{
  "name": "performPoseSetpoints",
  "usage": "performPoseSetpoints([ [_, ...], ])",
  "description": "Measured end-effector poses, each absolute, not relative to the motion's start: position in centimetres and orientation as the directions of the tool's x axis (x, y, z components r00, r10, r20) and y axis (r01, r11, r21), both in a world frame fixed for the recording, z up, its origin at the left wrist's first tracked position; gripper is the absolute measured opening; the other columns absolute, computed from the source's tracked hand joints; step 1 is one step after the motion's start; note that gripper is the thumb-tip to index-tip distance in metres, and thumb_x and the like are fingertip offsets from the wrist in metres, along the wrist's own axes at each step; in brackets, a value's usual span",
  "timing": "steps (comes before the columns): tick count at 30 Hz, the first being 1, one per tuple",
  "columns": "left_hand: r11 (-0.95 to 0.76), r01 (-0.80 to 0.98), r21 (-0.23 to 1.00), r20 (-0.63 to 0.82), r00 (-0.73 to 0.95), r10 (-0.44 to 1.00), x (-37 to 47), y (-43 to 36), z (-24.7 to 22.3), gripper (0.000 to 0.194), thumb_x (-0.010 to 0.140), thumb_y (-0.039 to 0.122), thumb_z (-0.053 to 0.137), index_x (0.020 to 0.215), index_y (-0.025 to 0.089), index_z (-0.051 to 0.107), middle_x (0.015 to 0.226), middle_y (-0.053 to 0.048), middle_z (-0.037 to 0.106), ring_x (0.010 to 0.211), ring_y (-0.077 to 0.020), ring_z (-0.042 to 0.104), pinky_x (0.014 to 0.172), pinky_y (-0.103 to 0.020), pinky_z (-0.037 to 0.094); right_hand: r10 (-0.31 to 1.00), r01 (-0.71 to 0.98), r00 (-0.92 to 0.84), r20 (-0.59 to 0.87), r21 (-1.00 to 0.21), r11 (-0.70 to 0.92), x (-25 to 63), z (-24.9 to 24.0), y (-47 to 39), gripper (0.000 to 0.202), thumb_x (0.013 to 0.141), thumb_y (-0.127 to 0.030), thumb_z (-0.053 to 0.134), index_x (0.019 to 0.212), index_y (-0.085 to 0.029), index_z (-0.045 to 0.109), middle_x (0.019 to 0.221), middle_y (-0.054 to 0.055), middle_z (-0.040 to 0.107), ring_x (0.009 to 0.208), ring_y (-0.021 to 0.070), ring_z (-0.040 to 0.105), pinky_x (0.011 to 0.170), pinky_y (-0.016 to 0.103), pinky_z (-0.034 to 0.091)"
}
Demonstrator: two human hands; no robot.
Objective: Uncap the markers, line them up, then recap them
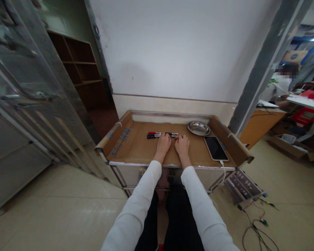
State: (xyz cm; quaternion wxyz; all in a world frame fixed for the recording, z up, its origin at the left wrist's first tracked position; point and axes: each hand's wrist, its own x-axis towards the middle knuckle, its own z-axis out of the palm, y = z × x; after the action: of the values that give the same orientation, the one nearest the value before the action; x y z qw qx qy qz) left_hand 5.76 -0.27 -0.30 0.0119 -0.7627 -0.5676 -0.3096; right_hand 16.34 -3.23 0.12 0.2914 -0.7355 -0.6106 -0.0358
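Note:
Several pens lie crosswise on the cardboard-lined cart top (141, 150). A red pen (154, 133) is at the left, with black pens (152, 136) just below it. Another black pen (172, 134) spans the gap between my hands. My left hand (164, 141) is closed at the left end of that pen, its fingers covering the ends of the left-hand pens too. The fingers of my right hand (182, 143) are bent and closed around the black pen's right end. Its tips under both hands are hidden.
A round metal bowl (199, 128) sits at the back right of the cart. In front of it lies a phone (216, 148) with a white charging cable (223, 170). Cardboard side walls (229, 141) edge the cart. A person works in the room at right.

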Motion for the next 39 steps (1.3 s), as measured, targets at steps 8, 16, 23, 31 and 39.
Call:
performPoseSetpoints([
  [8,-0.051,0.922,0.383,0.505,-0.163,0.848,5.1,-1.4,0.9,0.027,0.092,0.012,0.034,0.103,0.011,0.058,0.105,-0.016,0.057,0.102,-0.0262,0.053,0.089,-0.038,0.042,0.882,0.903,0.268,0.389,-0.420,-0.089,16.2,0.5,-3.5,0.027,0.088,-0.014,0.040,0.097,-0.016,0.066,0.107,0.014,0.059,0.101,0.0241,0.051,0.085,0.034,0.035],
  [16,0.061,0.891,0.449,0.479,-0.298,0.826,5.4,-1.3,0.2,0.032,0.095,0.016,0.027,0.107,0.009,0.055,0.110,-0.020,0.057,0.108,-0.0299,0.050,0.092,-0.045,0.041,0.856,0.842,0.375,0.356,-0.517,-0.154,16.4,0.5,-3.3,0.028,0.087,-0.013,0.039,0.098,-0.017,0.065,0.108,0.013,0.059,0.102,0.0241,0.052,0.087,0.035,0.034],
  [23,-0.071,0.851,0.520,0.515,-0.247,0.821,5.1,-0.8,-0.3,0.028,0.094,0.013,0.028,0.101,0.011,0.055,0.108,-0.021,0.058,0.109,-0.0308,0.051,0.093,-0.050,0.041,0.844,0.841,0.361,0.397,-0.530,-0.111,16.5,0.0,-3.0,0.026,0.087,-0.013,0.039,0.097,-0.016,0.063,0.105,0.014,0.060,0.102,0.0250,0.051,0.087,0.036,0.034],
  [31,-0.627,0.551,0.550,0.591,0.273,0.759,5.9,-0.3,0.0,0.033,0.093,0.018,0.044,0.125,0.017,0.040,0.116,-0.011,0.058,0.106,-0.0176,0.059,0.096,-0.035,0.046,0.879,0.915,0.144,0.455,-0.399,0.057,16.1,0.4,-3.0,0.036,0.087,-0.012,0.040,0.118,-0.019,0.056,0.114,0.011,0.057,0.104,0.0229,0.049,0.085,0.032,0.033],
  [39,-0.604,0.432,0.670,0.594,0.175,0.785,5.5,-0.3,-0.1,0.033,0.086,0.020,0.055,0.116,0.019,0.039,0.111,-0.008,0.055,0.098,-0.0156,0.060,0.088,-0.031,0.050,0.890,0.930,0.126,0.437,-0.364,0.047,16.4,0.3,-3.3,0.029,0.091,-0.018,0.045,0.114,-0.022,0.062,0.112,0.010,0.059,0.102,0.0213,0.051,0.086,0.032,0.032],
])
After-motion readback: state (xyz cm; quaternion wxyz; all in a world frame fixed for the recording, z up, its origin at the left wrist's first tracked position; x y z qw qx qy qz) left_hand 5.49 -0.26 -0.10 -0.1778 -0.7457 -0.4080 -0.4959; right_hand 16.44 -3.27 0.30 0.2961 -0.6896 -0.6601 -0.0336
